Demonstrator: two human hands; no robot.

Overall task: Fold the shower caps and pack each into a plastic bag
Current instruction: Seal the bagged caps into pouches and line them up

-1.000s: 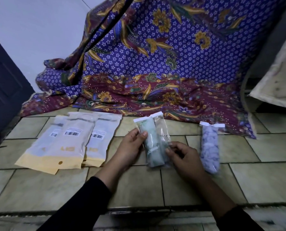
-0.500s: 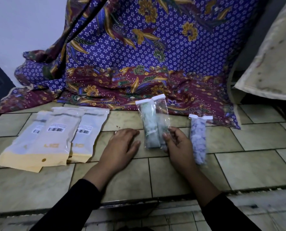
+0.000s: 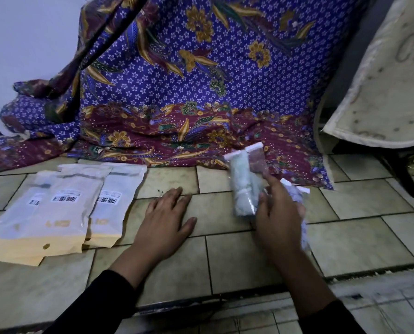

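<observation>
As the pale green shower cap [image 3: 239,196] is already rolled tight inside its clear, crinkly plastic bag [image 3: 248,182], the bag is pinched by the right hand [image 3: 277,213] just in front of the patterned cloth [image 3: 177,92], likely for laying aside. The left hand [image 3: 167,218] is pressed flat on the glazed tiles [image 3: 360,239], fingers straight and empty, presumably as a brace.

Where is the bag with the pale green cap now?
The green-cap bag is right of centre in the head view, held by the right hand, beside the other packed bag.
</observation>
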